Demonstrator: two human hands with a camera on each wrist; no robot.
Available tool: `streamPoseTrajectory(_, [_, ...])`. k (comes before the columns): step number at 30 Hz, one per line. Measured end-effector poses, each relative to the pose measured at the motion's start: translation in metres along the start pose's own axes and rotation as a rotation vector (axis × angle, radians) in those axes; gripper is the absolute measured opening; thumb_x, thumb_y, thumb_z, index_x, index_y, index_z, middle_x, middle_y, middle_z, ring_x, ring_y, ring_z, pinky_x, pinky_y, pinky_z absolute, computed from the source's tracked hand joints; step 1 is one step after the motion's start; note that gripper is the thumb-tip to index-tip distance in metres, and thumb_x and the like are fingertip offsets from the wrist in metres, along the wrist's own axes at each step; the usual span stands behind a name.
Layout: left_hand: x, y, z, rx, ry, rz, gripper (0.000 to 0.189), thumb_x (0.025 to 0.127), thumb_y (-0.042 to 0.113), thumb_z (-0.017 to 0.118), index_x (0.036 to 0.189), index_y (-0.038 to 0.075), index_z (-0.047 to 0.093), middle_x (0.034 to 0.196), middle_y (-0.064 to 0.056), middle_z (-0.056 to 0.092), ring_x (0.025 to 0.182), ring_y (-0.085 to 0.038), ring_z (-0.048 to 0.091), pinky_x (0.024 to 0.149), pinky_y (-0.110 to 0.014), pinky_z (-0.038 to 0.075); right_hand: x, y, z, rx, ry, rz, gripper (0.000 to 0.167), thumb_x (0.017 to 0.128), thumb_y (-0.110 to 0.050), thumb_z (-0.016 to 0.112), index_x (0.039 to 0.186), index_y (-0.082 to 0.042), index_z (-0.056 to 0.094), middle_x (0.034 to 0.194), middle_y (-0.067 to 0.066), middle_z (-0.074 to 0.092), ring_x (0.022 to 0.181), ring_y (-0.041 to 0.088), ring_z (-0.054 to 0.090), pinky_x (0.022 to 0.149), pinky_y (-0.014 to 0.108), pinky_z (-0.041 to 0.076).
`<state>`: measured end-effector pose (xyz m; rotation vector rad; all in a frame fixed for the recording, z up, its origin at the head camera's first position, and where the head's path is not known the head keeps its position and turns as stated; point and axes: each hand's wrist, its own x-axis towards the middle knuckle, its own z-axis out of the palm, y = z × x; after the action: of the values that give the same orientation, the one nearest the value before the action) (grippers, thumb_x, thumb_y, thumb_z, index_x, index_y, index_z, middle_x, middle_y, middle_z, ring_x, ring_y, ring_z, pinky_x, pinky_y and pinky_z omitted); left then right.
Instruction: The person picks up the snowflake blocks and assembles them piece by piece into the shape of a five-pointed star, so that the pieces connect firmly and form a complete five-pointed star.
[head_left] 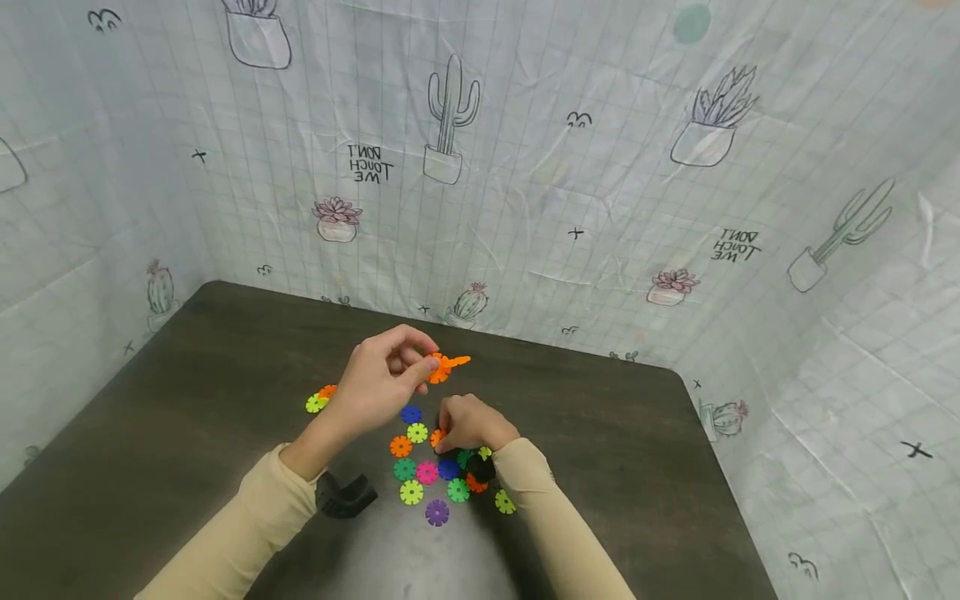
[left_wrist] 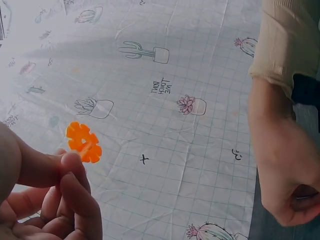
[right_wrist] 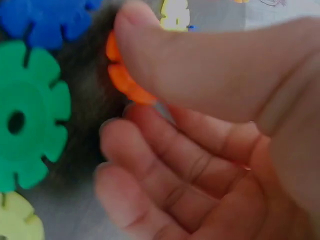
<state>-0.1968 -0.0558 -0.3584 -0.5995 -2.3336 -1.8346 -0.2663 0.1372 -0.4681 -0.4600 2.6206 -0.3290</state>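
In the head view my left hand (head_left: pixel 382 371) pinches two orange notched discs (head_left: pixel 438 369) between thumb and fingers, joined at an angle above the table. The left wrist view shows these orange discs (left_wrist: pixel 84 142) beyond the fingertips, one partly behind the other. Lower and to the right, my right hand (head_left: pixel 476 423) reaches down among the loose discs and pinches a single orange disc (head_left: pixel 437 439). In the right wrist view the thumb lies across that orange disc (right_wrist: pixel 127 85), with the fingers beneath it. A green disc (right_wrist: pixel 42 115) and a blue disc (right_wrist: pixel 47 22) are close by.
Several loose notched discs, such as a purple one (head_left: pixel 437 512) and a pink one (head_left: pixel 427 472), lie on the dark table (head_left: pixel 247 358). A yellow disc (head_left: pixel 315 403) overlaps an orange one left of my left wrist. Patterned cloth (head_left: pixel 525 192) hangs behind the table.
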Motion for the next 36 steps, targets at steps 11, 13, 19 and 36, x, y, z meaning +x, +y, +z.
streamPoseTrajectory(11, [0.004,-0.003,-0.004,-0.037,0.019,0.016,0.015,0.098,0.013,0.068,0.112,0.008,0.073,0.079,-0.007,0.069,0.068,-0.016,0.07,0.064,-0.03,0.06,-0.037,-0.011,-0.025,0.386,0.614,-0.362,0.011,0.091,-0.004,0.073,0.093,-0.01,0.065,0.081,0.002,0.067,0.067,0.012,0.061,0.064,0.022,0.055])
streamPoseTrajectory(13, [0.004,-0.004,-0.004,-0.042,0.024,0.021,0.015,0.098,0.012,0.068,0.112,0.007,0.073,0.079,-0.007,0.069,0.067,-0.016,0.07,0.065,-0.032,0.061,-0.048,-0.018,-0.033,0.455,0.761,-0.442,0.009,0.091,-0.004,0.074,0.096,-0.009,0.068,0.087,0.005,0.071,0.072,0.013,0.068,0.07,0.023,0.059])
streamPoseTrajectory(19, [0.007,-0.002,-0.007,-0.044,0.049,0.027,0.014,0.098,0.011,0.069,0.111,0.006,0.073,0.079,-0.008,0.069,0.066,-0.015,0.07,0.064,-0.032,0.061,-0.072,-0.03,-0.048,0.505,1.031,-0.643,0.012,0.09,-0.004,0.076,0.101,-0.006,0.071,0.093,0.009,0.074,0.072,0.018,0.071,0.063,0.02,0.057])
streamPoseTrajectory(36, [0.007,0.0,-0.003,-0.037,0.056,0.045,0.013,0.098,0.01,0.068,0.11,0.006,0.072,0.077,-0.008,0.069,0.065,-0.014,0.069,0.06,-0.028,0.058,-0.086,-0.034,-0.052,0.431,1.111,-0.762,0.016,0.085,0.007,0.077,0.096,-0.002,0.071,0.091,0.011,0.071,0.081,0.022,0.071,0.081,0.018,0.058])
